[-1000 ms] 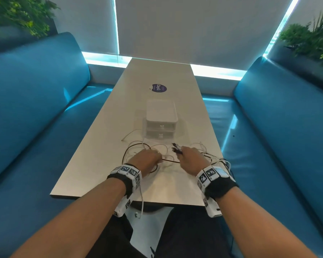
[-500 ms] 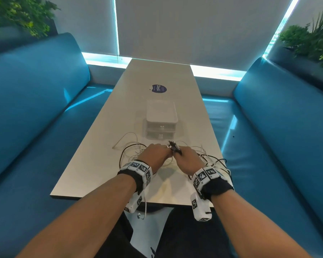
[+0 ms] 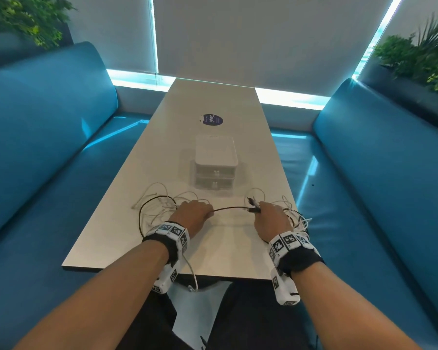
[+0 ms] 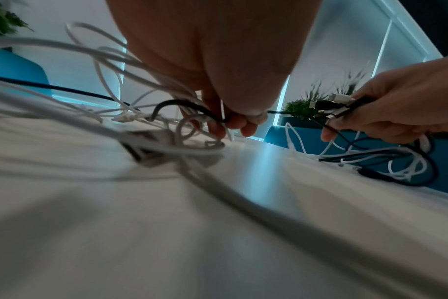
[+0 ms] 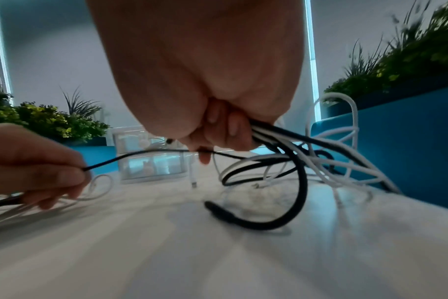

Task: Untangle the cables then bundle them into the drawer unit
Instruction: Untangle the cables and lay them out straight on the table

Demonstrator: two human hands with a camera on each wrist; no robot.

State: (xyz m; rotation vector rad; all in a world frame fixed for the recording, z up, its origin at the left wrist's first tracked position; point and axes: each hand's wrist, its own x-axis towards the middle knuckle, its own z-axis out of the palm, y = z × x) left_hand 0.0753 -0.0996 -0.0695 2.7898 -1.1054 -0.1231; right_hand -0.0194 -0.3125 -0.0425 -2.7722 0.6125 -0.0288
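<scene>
The left hand (image 3: 194, 215) is pinching a thin black cable (image 3: 229, 209) with curled fingers (image 4: 246, 123); white cables (image 3: 159, 200) are lying beside them. The right hand (image 3: 271, 219) is gripping cable ends (image 4: 338, 105) and that black cable, stretched between both hands. The drawer unit (image 3: 215, 164) is standing beyond the fingers on the table (image 3: 127, 223). A sticker (image 3: 212, 120) farther off is reading "ClayG".
</scene>
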